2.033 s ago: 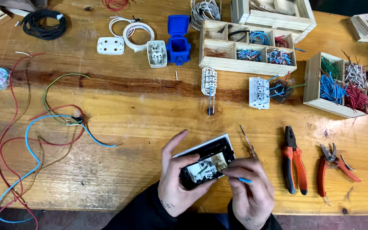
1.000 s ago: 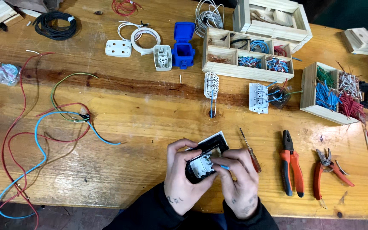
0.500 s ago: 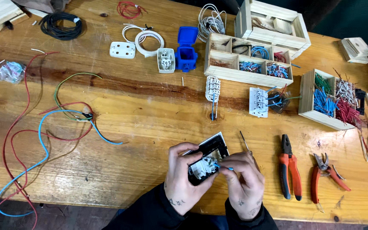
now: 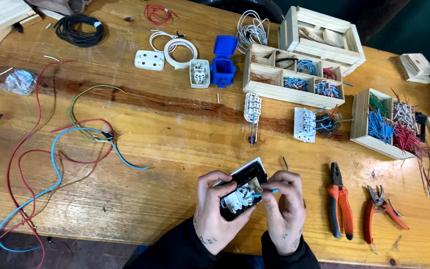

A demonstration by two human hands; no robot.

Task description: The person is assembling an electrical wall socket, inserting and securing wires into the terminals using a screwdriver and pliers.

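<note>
A black-framed switch module [image 4: 242, 195], white insides facing up, sits tilted above the wooden workbench's near edge, a short blue wire [image 4: 274, 190] at its right side.

Bright, even overhead light — soft shadows, sharp focus, slight edge distortion.

Bare wooden table [image 4: 175, 164] lies open to the left of the left hand [image 4: 214, 211], up to the loops of red and blue wire [image 4: 58, 164] sprawled further left. Just right of the right hand [image 4: 283, 209], a thin screwdriver [image 4: 285, 164] and orange-handled pliers [image 4: 338, 204] block the way, with wire strippers [image 4: 380, 211] beyond. Ahead, open table runs to a white socket module [image 4: 253, 107], a second module [image 4: 305, 124] and the compartmented wooden trays [image 4: 294, 77].
</note>
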